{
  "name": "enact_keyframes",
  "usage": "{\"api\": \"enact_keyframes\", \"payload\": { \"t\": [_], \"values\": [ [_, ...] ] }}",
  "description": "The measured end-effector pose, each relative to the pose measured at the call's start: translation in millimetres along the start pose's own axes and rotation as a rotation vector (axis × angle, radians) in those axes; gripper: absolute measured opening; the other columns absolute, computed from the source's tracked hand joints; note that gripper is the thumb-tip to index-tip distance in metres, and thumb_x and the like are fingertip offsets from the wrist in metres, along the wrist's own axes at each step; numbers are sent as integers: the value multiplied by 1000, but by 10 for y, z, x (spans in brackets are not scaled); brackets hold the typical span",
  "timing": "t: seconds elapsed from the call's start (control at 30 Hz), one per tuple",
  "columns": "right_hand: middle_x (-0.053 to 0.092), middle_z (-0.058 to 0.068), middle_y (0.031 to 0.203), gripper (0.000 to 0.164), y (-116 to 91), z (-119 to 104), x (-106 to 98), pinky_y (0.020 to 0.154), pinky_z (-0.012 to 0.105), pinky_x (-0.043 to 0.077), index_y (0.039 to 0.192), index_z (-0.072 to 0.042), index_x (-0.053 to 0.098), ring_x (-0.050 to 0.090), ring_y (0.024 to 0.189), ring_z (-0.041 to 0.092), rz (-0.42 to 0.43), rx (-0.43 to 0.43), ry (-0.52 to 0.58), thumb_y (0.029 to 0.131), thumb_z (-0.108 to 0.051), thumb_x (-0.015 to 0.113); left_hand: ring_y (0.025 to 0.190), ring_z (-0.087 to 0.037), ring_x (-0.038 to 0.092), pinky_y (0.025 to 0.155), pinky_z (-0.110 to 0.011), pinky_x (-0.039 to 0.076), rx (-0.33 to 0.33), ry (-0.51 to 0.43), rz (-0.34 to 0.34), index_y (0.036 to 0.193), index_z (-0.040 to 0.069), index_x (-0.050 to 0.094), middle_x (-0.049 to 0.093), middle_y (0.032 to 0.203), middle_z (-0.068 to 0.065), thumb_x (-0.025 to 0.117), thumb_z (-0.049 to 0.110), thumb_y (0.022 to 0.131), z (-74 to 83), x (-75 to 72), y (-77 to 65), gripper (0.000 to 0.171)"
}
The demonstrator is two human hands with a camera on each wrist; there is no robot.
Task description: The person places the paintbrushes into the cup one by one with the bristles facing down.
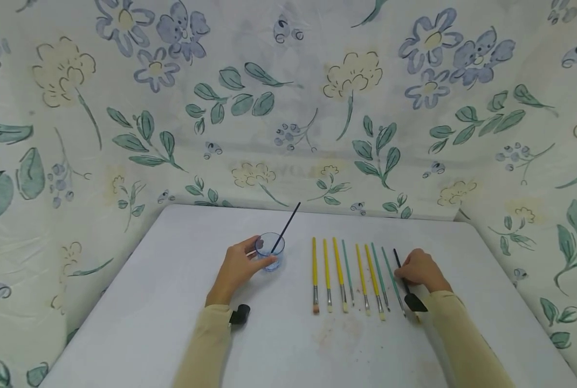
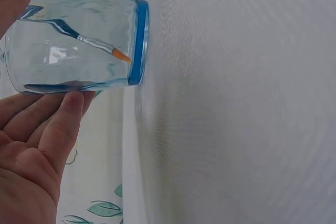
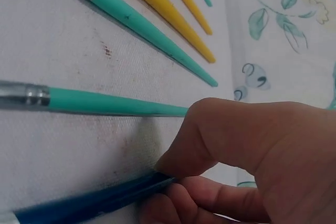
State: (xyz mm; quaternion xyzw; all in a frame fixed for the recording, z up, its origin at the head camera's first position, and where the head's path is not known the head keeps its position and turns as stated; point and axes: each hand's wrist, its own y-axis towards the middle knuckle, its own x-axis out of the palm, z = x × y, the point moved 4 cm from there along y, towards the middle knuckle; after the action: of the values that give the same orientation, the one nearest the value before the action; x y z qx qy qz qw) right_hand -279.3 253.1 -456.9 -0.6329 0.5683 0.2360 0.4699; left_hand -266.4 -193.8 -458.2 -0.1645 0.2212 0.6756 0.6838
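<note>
Nearest are two pale yellow sleeves [image 1: 206, 339], one at the left and one at the right, each with a black wrist device [image 1: 416, 303] at its cuff. Between them a faint brownish stain [image 1: 334, 331] marks the white tabletop [image 1: 172, 253].

Just beyond the stain lies a row of separate paintbrushes, bristle ends near and handle tips far. From the left come three yellow brushes [image 1: 315, 264], one green brush [image 1: 347, 267], two more yellow ones and two more green ones.

At the right end of the row, beside the last green brush, is a dark blue brush [image 3: 89, 198]. The right hand [image 1: 420, 269] pinches its handle between thumb and fingers; part of the brush is hidden by the wrist device, and whether it rests on the table or is slightly raised is hard to judge.

To the left of the row and well apart from it, the left hand [image 1: 237, 269] holds a clear glass [image 2: 100, 64] with a blue base, thumb and fingers around its sides. A dark-handled brush [image 1: 288, 223] leans inside, its orange bristles close to the base and its handle rising over the rim toward the far right.

Past the tabletop's far edge rises a floral cloth [image 1: 298, 108] with blue and cream flowers and green leaves.
</note>
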Motion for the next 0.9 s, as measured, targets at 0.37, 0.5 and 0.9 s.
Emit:
{"api": "enact_keyframes", "payload": {
  "t": [0.37,0.5,0.9],
  "values": [
    [69,16,89,34,159,159,16,64,27,55,106,8,67,65,77,23,-8,12,93,91,-23,71,137,-39,59,111,-44,54,-18,-11,11,152,0,48,57,151,-21,88,43,81,2,30,38,92],
    [69,16,91,35,185,185,6,65,27,57,108,8,67,65,78,23,-17,6,137,92,-22,70,137,-38,59,111,-44,54,-31,-4,15,152,1,48,57,151,-21,88,44,81,1,41,51,92],
    [71,27,110,40,129,63,-114,79,38,67,120,11,63,73,86,25,-14,-15,292,93,-18,65,136,-39,60,110,-44,54,-24,2,22,152,0,48,58,150,-21,88,42,82,26,59,60,91]
  ]
}}
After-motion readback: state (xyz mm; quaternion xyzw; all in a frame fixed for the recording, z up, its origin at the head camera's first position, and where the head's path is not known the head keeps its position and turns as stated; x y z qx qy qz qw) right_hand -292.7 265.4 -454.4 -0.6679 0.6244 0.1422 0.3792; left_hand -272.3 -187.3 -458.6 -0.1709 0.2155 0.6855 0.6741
